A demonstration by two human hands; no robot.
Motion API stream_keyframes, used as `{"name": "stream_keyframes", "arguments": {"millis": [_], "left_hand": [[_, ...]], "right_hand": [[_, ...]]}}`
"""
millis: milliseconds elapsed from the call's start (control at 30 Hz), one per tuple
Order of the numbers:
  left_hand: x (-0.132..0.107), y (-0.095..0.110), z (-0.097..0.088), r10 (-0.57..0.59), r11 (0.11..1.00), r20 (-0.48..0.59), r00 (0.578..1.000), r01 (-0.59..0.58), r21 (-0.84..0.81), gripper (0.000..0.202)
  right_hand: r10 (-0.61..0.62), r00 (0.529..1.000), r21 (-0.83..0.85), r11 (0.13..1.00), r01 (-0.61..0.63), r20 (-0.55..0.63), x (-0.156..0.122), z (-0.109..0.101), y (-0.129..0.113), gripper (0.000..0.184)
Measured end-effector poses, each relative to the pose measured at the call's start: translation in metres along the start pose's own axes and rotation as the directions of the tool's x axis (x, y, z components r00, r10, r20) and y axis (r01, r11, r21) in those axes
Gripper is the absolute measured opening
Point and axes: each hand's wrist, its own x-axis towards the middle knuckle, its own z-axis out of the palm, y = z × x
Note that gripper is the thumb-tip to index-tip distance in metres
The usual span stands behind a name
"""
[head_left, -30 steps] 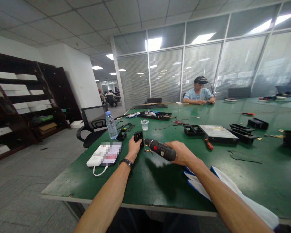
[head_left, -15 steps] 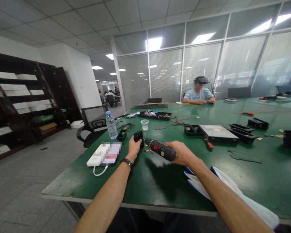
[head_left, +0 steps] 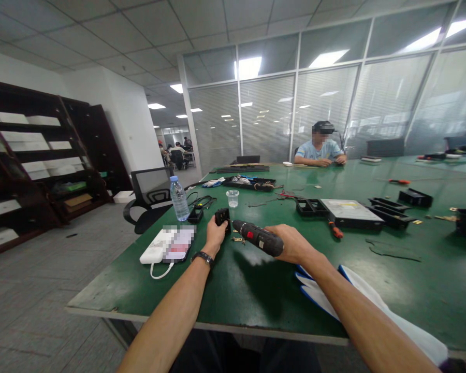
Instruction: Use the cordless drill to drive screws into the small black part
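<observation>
My left hand (head_left: 216, 231) is closed on a small black plastic part (head_left: 222, 216), holding it up on its edge over the green table (head_left: 147, 295). My right hand (head_left: 289, 243) grips a black cordless screwdriver (head_left: 258, 238) with a red button. The tool's tip points left at the black part; whether they touch I cannot tell. Under the tool's nose lie small brass-coloured metal pieces (head_left: 238, 240). A clear plastic cup (head_left: 232, 199) stands just behind the held part.
Left are a water bottle (head_left: 179, 199), a white power bank (head_left: 157, 245) and a phone (head_left: 180, 243). White-blue gloves (head_left: 388, 311) lie under my right forearm. A disc drive (head_left: 351, 214), black trays (head_left: 312, 208) and an orange-handled tool (head_left: 335, 230) are right. A person (head_left: 320, 147) sits across the table.
Almost nothing differs. The view has shifted very slightly; both hands keep their hold on the black part and the cordless screwdriver.
</observation>
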Motion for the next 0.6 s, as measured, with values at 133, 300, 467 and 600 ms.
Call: {"name": "stream_keyframes", "arguments": {"millis": [133, 300, 467, 600], "left_hand": [[0.0, 0.001, 0.0, -0.001, 1.0, 0.005, 1.0, 0.001, -0.001, 0.034], [0.001, -0.001, 0.0, -0.004, 1.0, 0.008, 1.0, 0.004, -0.005, 0.032], [0.003, -0.006, 0.0, 0.007, 1.0, 0.017, 1.0, -0.007, 0.0, 0.031], [0.005, -0.011, 0.0, 0.028, 0.999, 0.036, 0.999, -0.029, 0.023, 0.031]], "right_hand": [[-0.004, 1.0, 0.001, 1.0, 0.004, 0.0, 0.0, -0.001, -0.001, 0.012], [0.005, 1.0, -0.005, 1.0, -0.004, 0.006, 0.0, -0.002, -0.001, 0.012], [0.002, 1.0, -0.002, 1.0, -0.002, 0.005, 0.0, -0.001, 0.0, 0.011], [-0.004, 1.0, -0.008, 1.0, 0.004, -0.001, 0.0, -0.001, 0.0, 0.01]]}}
